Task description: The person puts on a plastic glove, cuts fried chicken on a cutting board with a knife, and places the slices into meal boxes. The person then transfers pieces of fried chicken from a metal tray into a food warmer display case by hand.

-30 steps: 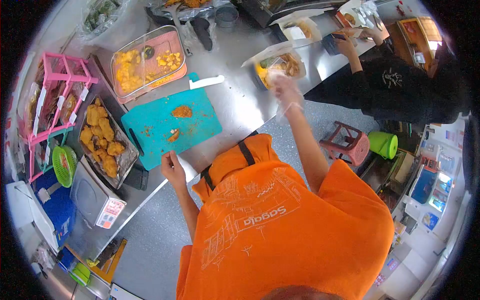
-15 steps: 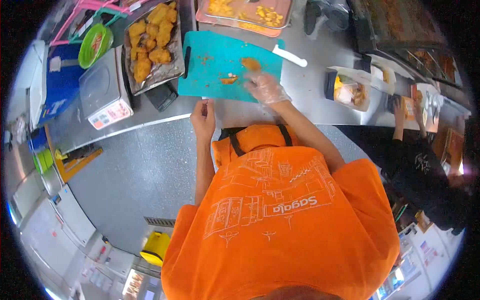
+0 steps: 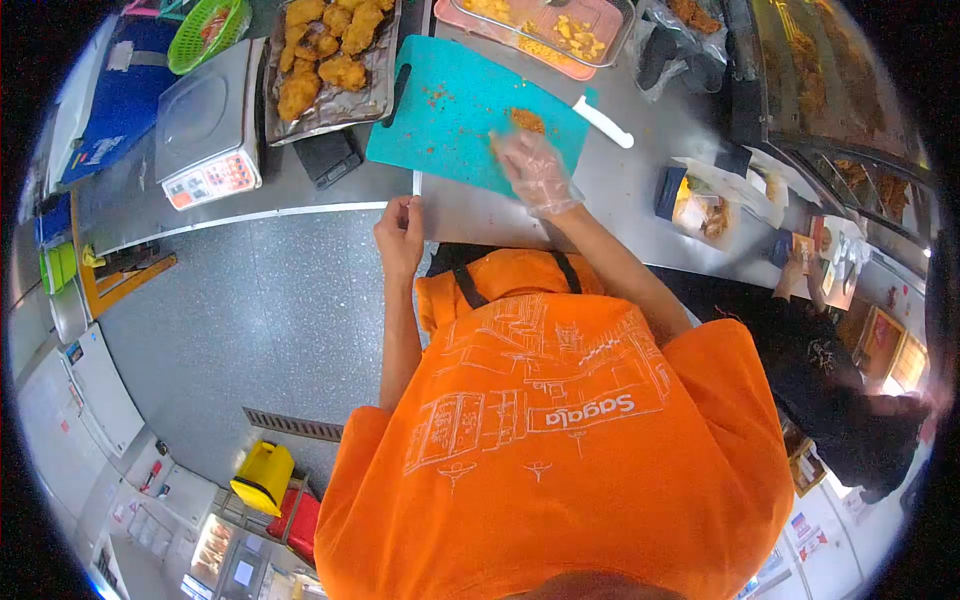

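My right hand point(image 3: 535, 170), in a clear plastic glove, is over the teal cutting board point(image 3: 430, 145) and slightly blurred. Its fingertips pinch a small brown bit of fried chicken point(image 3: 496, 144), mostly hidden by the fingers. Just beyond the hand, a larger crumbed piece of fried chicken point(image 3: 526, 121) lies on the board among scattered crumbs. A knife with a white handle point(image 3: 604, 122) lies at the board's right edge. My left hand point(image 3: 400, 232) is bare, its fingers curled with nothing visible in them, at the counter's front edge below the board.
A lined tray of fried chicken point(image 3: 330, 62) stands left of the board, beside a weighing scale point(image 3: 205, 130) and a black box point(image 3: 328, 158). Behind is a wire-rimmed tray point(image 3: 570, 35) with yellow pieces. Filled food boxes point(image 3: 702, 210) stand right, near a co-worker's sleeve point(image 3: 790, 335).
The smaller chicken piece has gone from its spot on the board, and my right hand has shifted left over that area. My left hand stays curled at the edge. The view has turned slightly.
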`<action>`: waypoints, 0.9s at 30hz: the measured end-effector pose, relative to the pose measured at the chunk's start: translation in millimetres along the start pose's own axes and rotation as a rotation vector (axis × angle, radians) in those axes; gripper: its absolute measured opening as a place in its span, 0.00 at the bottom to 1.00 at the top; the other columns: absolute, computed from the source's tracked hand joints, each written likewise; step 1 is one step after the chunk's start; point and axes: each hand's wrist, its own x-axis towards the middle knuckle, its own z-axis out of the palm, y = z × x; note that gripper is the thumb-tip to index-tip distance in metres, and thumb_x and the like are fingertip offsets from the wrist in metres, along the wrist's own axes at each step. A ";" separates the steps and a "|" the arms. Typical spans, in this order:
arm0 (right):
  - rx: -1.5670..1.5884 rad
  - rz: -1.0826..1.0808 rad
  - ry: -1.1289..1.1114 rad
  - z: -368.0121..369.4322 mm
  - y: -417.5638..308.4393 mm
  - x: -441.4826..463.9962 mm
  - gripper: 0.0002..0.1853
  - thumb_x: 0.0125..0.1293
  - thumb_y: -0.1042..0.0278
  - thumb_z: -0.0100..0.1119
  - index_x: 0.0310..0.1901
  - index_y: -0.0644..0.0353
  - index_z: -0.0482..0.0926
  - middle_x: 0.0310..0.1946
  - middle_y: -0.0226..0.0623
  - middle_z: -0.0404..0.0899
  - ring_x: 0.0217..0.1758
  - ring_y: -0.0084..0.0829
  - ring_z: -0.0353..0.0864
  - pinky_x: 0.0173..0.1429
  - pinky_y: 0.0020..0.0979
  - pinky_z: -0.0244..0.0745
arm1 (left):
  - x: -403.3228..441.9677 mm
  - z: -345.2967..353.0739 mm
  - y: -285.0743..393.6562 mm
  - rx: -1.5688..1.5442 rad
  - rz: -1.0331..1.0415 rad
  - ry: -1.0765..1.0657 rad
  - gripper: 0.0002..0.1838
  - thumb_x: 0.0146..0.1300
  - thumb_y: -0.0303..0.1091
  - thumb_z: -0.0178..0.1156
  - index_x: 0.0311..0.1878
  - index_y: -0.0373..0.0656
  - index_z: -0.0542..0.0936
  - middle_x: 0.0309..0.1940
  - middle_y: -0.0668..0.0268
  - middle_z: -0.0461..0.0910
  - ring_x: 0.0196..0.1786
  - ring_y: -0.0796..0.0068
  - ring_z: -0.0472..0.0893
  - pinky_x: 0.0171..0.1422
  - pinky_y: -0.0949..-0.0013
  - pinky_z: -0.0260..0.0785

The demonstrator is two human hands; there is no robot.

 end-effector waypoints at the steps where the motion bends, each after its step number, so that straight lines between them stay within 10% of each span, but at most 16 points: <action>1: 0.041 -0.030 -0.013 -3.6 4.1 -2.9 0.09 0.54 0.78 0.60 0.36 0.55 0.79 0.38 0.41 0.77 0.37 0.43 0.78 0.43 0.41 0.75 | 1.6 -0.4 1.2 0.023 0.000 -0.008 0.11 0.68 0.36 0.59 0.34 0.36 0.80 0.15 0.69 0.71 0.19 0.84 0.66 0.23 0.73 0.58; 5: 0.214 -0.142 -0.067 -19.7 25.4 -20.2 0.15 0.51 0.82 0.56 0.41 0.54 0.81 0.47 0.42 0.80 0.45 0.44 0.80 0.50 0.42 0.76 | 9.6 4.1 -2.8 -0.007 0.036 -0.063 0.11 0.67 0.35 0.60 0.35 0.36 0.80 0.15 0.67 0.72 0.19 0.83 0.68 0.23 0.71 0.59; 11: -0.405 0.224 0.108 -70.6 56.5 -10.6 0.23 0.51 0.78 0.57 0.51 0.51 0.80 0.50 0.43 0.78 0.50 0.46 0.78 0.55 0.44 0.75 | 19.6 18.5 11.4 0.031 0.159 -0.191 0.09 0.65 0.35 0.62 0.36 0.38 0.80 0.15 0.63 0.73 0.18 0.76 0.71 0.24 0.67 0.62; 17: -0.643 0.324 -0.272 -69.4 75.7 15.0 0.26 0.57 0.71 0.55 0.60 0.52 0.72 0.49 0.46 0.78 0.52 0.50 0.78 0.56 0.48 0.74 | 25.2 47.9 32.9 0.081 0.250 -0.368 0.07 0.62 0.34 0.63 0.38 0.42 0.80 0.13 0.62 0.70 0.16 0.71 0.70 0.23 0.65 0.62; 27: -0.250 0.656 -0.588 -117.4 6.7 -11.1 0.17 0.72 0.54 0.45 0.49 0.58 0.73 0.41 0.59 0.78 0.47 0.58 0.78 0.53 0.53 0.72 | 46.5 39.9 72.6 0.009 0.299 -0.156 0.13 0.64 0.34 0.62 0.26 0.38 0.76 0.12 0.63 0.65 0.15 0.76 0.65 0.21 0.66 0.57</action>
